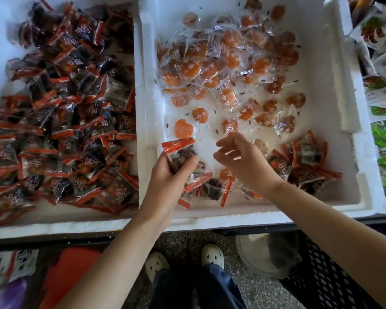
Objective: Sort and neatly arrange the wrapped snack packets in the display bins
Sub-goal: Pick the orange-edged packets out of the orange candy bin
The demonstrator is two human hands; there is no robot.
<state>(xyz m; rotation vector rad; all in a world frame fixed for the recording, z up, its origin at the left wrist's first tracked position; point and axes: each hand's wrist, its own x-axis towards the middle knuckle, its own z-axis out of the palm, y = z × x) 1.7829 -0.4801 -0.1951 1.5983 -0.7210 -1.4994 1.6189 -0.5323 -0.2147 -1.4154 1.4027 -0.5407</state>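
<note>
left hand point(169, 172) tight around a red-edged dark packet point(179, 152), right hand point(243, 160) loosely curled, seemingly empty, over the bin point(334, 85)

- Middle bin point(232, 216), far half: heap of orange packets point(221, 63) covers the floor.
- Bare floor strip point(321, 103) runs between that heap and the right wall point(349, 90); open from above.
- Near-right corner: cluster of red-edged packets point(303, 163) blocks the floor.
- Near centre: 2 hands over the bin. The left hand point(167, 172) grips 1 red-edged packet and the right hand point(245, 161) has loosely curled fingers, with a narrow gap between them.
- Foam divider point(140, 97) stands above both packet layers.
- Left bin point(54, 228): packed nearly wall to wall; bare at the far-left corner.
</note>
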